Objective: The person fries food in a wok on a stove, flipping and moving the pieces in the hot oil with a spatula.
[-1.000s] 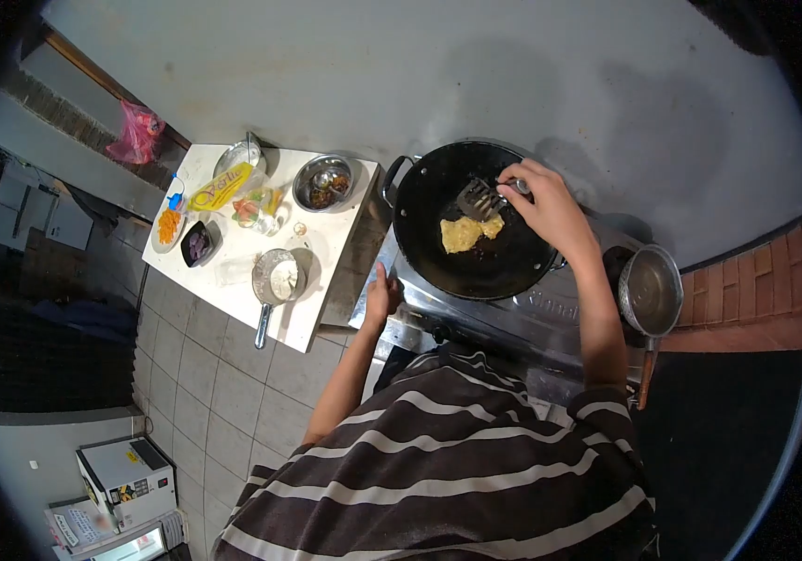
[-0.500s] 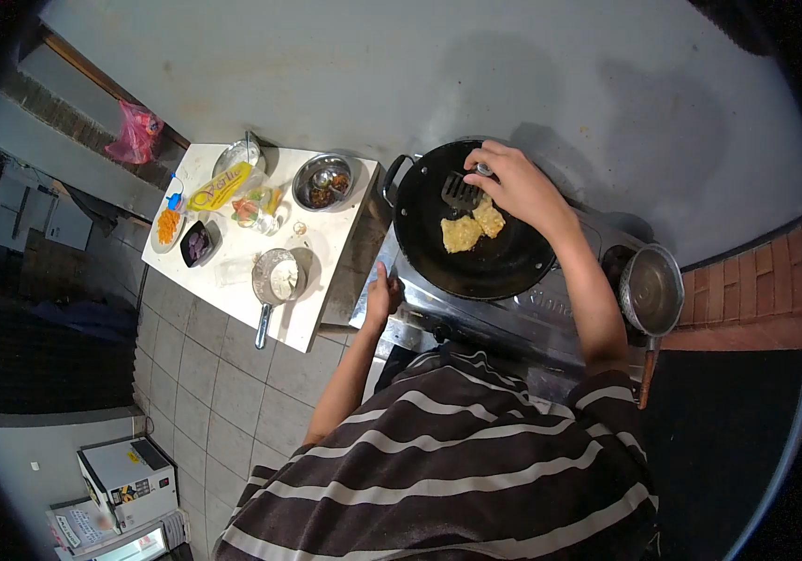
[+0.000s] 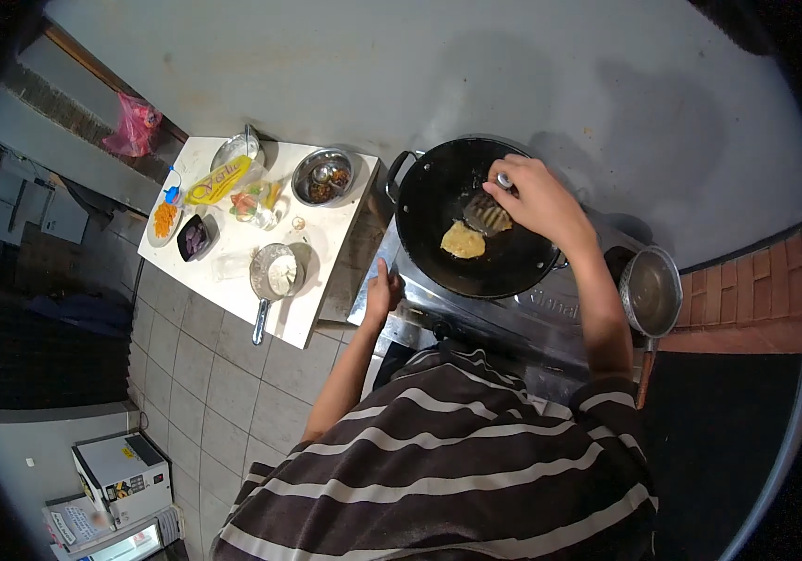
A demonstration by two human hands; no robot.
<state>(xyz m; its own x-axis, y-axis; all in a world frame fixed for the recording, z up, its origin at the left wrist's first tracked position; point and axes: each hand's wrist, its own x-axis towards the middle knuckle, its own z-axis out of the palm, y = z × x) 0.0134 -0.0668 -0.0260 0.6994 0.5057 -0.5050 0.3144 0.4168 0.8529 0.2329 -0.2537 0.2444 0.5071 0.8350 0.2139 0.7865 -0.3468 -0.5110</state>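
head: slotted spatula (image 3: 488,215), round wok (image 3: 429,213)

Handle of slotted spatula (image 3: 486,213) mostly hidden in R hand (image 3: 539,199); its blade's blurred, covering what's prob. a 2nd fritter (image 3: 505,226). L hand (image 3: 381,294): fingertips hidden, contact w/ stove (image 3: 476,316) can't be told. Burner under wok (image 3: 434,182) out of sight. Striped shirt (image 3: 438,467) cut off at btm edge; print on papers (image 3: 74,521) too small to read. Pink bag's (image 3: 133,126) contents unclear.
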